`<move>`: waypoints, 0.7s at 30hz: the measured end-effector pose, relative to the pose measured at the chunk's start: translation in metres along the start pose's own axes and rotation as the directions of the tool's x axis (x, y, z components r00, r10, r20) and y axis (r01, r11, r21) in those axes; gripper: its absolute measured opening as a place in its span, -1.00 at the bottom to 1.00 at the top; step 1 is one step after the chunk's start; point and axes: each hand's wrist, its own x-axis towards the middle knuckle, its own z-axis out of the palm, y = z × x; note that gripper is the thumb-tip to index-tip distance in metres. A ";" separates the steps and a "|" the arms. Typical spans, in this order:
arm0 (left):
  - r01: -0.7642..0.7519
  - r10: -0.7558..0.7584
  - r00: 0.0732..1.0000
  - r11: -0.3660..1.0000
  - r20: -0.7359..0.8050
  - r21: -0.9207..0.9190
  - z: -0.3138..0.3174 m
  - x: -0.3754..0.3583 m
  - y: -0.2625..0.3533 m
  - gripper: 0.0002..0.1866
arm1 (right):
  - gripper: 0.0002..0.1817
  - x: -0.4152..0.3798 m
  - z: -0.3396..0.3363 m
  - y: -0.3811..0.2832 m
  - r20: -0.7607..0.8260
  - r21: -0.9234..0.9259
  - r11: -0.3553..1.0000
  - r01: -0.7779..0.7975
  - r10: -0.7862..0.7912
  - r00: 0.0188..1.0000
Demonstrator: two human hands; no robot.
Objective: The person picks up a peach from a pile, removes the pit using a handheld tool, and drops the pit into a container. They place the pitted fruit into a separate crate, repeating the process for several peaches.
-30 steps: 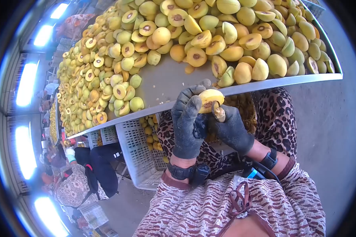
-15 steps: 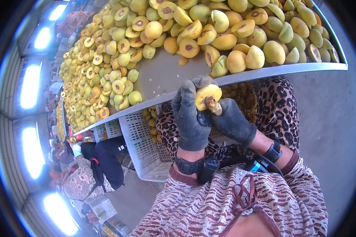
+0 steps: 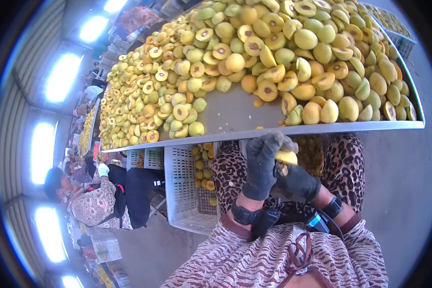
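Both of my hands wear dark grey gloves and meet over my lap, just off the table's front edge. My left hand [image 3: 263, 168] is closed around a yellow peach half [image 3: 286, 157], its cut side tilted downward. Against the underside of the fruit sits a small brown, wet-looking piece [image 3: 282, 169], at the fingertips of my right hand [image 3: 300, 184]. The right fingers are curled closed; what they grip is mostly hidden. Halved peaches [image 3: 321, 81], yellow-green with reddish-brown hollows, are heaped on the metal table [image 3: 230, 110] beyond my hands.
A raised metal rim [image 3: 350, 127] borders the table. Below it at left stands a white slotted crate [image 3: 182, 201] with some peaches inside. Between my knees is another container of fruit [image 3: 312, 153]. A person in a floral top [image 3: 98, 204] sits further left.
The view has tilted up and shifted, so table and hands appear lower and further right. The peach half has turned from facing me to nearly edge-on, still in my left hand.
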 end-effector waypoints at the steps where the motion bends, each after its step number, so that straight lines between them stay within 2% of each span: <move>1: -0.028 0.028 1.000 1.000 0.004 -0.005 -0.002 -0.004 0.005 -0.61 | -0.65 -0.007 -0.005 0.011 0.268 -0.114 0.992 0.057 -0.024 0.963; 3: 0.079 -0.086 0.993 0.993 0.078 0.093 -0.005 -0.009 0.015 -0.58 | -0.64 -0.024 0.005 0.042 0.436 0.118 0.993 -0.033 -0.022 0.900; 4: 0.046 -0.053 0.987 0.998 0.154 0.049 -0.008 -0.007 0.018 -0.56 | -0.61 -0.018 -0.003 0.037 0.407 0.334 0.921 -0.199 0.049 0.912; 5: 0.013 -0.013 0.973 1.000 0.229 0.000 -0.011 -0.006 0.018 -0.55 | -0.58 -0.011 -0.010 0.034 0.376 0.541 0.776 -0.323 0.121 0.919; 6: 0.030 -0.010 0.976 0.996 0.216 -0.088 -0.014 -0.009 0.016 -0.55 | -0.52 0.005 -0.012 0.003 0.399 0.628 0.627 -0.461 0.249 0.882; 7: 0.047 -0.010 0.978 0.983 0.208 -0.176 -0.018 -0.009 0.014 -0.54 | -0.53 0.001 0.008 -0.011 0.208 0.311 0.911 -0.272 0.214 0.954; 8: 0.119 -0.050 0.975 0.939 0.215 -0.322 -0.023 -0.009 0.018 -0.56 | -0.40 0.007 0.004 -0.032 0.211 0.137 0.960 -0.243 0.211 0.954; 9: 0.156 -0.123 0.987 0.899 0.107 -0.409 -0.024 -0.013 0.030 -0.54 | -0.52 0.012 0.013 -0.023 0.190 0.179 0.961 -0.212 0.177 0.966; 10: 0.104 -0.082 0.994 0.884 0.068 -0.456 -0.040 -0.010 0.031 -0.53 | -0.61 0.011 0.014 -0.019 0.286 0.147 0.964 -0.220 0.172 0.943; 11: -0.008 -0.006 0.999 0.941 -0.041 -0.337 -0.055 -0.013 0.047 -0.53 | -0.69 0.008 0.013 -0.016 0.376 0.116 0.966 -0.231 0.173 0.910; 12: -0.065 0.020 0.992 0.925 -0.121 -0.375 -0.077 -0.015 0.055 -0.53 | -0.69 0.003 0.012 -0.009 0.368 0.093 0.969 -0.229 0.180 0.912; 13: -0.109 0.064 0.982 0.960 -0.178 -0.258 -0.110 -0.020 0.061 -0.53 | -0.74 -0.002 0.012 -0.002 0.338 -0.231 0.969 -0.087 0.164 0.927; 14: -0.144 0.110 0.967 0.981 -0.231 -0.132 -0.141 -0.024 0.068 -0.52 | -0.75 -0.006 0.010 0.002 0.319 -0.528 0.848 0.051 0.142 0.937; 15: -0.073 0.194 0.920 0.938 -0.339 0.339 -0.165 -0.027 0.077 -0.53 | -0.75 -0.006 0.006 -0.002 0.310 -0.535 0.844 0.043 0.149 0.939; 16: 0.070 0.324 0.863 0.684 -0.389 0.726 -0.185 -0.029 0.086 -0.54 | -0.76 -0.004 0.000 -0.006 0.336 -0.716 0.697 -0.029 0.380 0.862; 17: 0.069 0.334 0.854 0.688 -0.399 0.722 -0.208 -0.016 0.083 -0.54 | -0.75 0.002 -0.010 -0.010 0.313 -0.864 0.502 -0.035 0.590 0.744; 18: -0.030 0.547 0.804 0.430 -0.233 0.902 -0.235 0.002 0.078 -0.56 | -0.78 0.009 -0.019 -0.013 0.352 -0.834 0.552 0.002 0.528 0.773; 19: -0.056 0.684 0.729 0.110 -0.035 0.992 -0.268 0.005 0.078 -0.58 | -0.81 0.019 -0.027 -0.017 0.414 -0.789 0.612 0.059 0.458 0.786; 20: -0.035 0.598 0.774 0.366 -0.206 0.930 -0.264 0.014 0.086 -0.59 | -0.82 0.032 -0.035 -0.029 0.458 -0.753 0.653 0.085 0.427 0.780; 21: -0.054 0.641 0.745 0.333 -0.184 0.941 -0.260 0.029 0.093 -0.59 | -0.82 0.049 -0.042 -0.046 0.499 -0.713 0.693 0.106 0.395 0.772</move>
